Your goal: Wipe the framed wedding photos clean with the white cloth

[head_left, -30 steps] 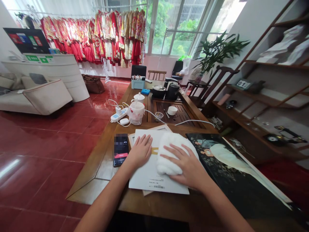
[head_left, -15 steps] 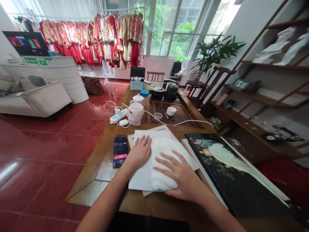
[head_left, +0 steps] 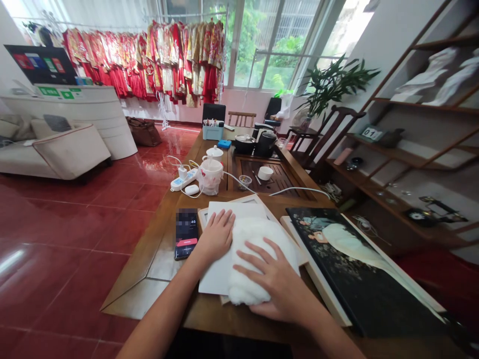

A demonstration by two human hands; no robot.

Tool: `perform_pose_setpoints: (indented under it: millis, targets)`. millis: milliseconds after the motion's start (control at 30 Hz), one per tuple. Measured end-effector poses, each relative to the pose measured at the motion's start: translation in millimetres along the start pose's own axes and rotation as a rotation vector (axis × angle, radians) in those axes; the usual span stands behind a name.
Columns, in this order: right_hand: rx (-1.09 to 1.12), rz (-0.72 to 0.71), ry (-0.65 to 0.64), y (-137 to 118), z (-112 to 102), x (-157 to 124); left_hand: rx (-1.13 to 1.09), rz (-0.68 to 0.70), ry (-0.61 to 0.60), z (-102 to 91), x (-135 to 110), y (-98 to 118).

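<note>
A wad of white fluffy cotton batting (head_left: pixel 245 289) lies on a flat white board (head_left: pixel 215 284). The board rests on a pale wooden frame (head_left: pixel 254 200), partly covered. My left hand (head_left: pixel 220 234) lies flat on the board, beside the batting's left edge, fingers stretched out. Across the batting spreads my right hand (head_left: pixel 275 279), palm down and fingers apart, its thumb low along the near edge. Whatever lies under the right palm is hidden. A phone (head_left: pixel 186 234) with a lit screen sits left of the board.
To the right, a large framed photo print (head_left: pixel 337 264) lies on the wooden table (head_left: pixel 130 279). Beyond the board stand a white cup (head_left: pixel 210 177), a power strip (head_left: pixel 183 180) and a small bowl (head_left: pixel 265 173). A white cable (head_left: pixel 299 188) crosses behind.
My right hand has shifted slightly left and toward me. The batting has moved the same way and its near edge now overhangs the board more. My left hand stays in place.
</note>
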State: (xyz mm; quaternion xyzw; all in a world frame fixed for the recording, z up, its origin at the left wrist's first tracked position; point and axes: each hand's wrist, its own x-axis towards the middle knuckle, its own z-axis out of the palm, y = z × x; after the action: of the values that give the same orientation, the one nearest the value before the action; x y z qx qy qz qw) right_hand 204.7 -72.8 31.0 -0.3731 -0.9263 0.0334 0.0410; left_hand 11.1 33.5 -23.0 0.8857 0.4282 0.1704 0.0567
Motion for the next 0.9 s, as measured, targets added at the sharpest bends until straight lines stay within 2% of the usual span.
perform_pose_setpoints:
  millis: [100, 167, 433, 533, 733, 900]
  targets:
    - [0.029, -0.015, 0.023, -9.7, 3.8, 13.3, 0.007, 0.025, -0.026, -1.3, -0.5, -1.7]
    - [0.029, -0.011, 0.036, -9.4, 5.2, 12.6, 0.004, 0.026, -0.026, -1.8, -0.4, -2.0]
    - [-0.075, 0.105, 0.123, 24.6, 2.7, -37.2, -0.012, 0.003, 0.023, 1.5, 0.7, -0.5]
    - [-0.105, 0.108, 0.122, 29.5, 3.0, -44.4, -0.016, 0.0, 0.015, 1.9, 0.7, -0.5]
    - [-0.047, 0.088, 0.072, 7.7, 3.0, -15.6, -0.009, 0.001, 0.014, 0.8, 0.8, 0.8]
    - [0.028, -0.003, 0.053, -7.0, 8.2, 11.2, 0.002, 0.029, -0.019, -1.1, 0.3, -1.5]
